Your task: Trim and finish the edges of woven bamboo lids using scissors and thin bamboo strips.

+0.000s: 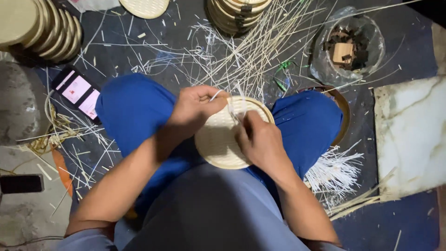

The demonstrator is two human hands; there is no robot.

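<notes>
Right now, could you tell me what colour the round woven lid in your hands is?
Pale cream, natural bamboo: the woven lid, head view.

Both hands (pixel 195 109) (pixel 260 139) grip a round woven lid (pixel 218 139).

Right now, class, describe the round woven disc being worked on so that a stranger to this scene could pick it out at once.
Start at the blue trousers of the seated person and look between the knees. There lies the round pale woven bamboo disc, gripped at its top edge by the left hand with the right hand over its right side. Unlike the stacked discs at the top, it lies alone in the lap.
</notes>
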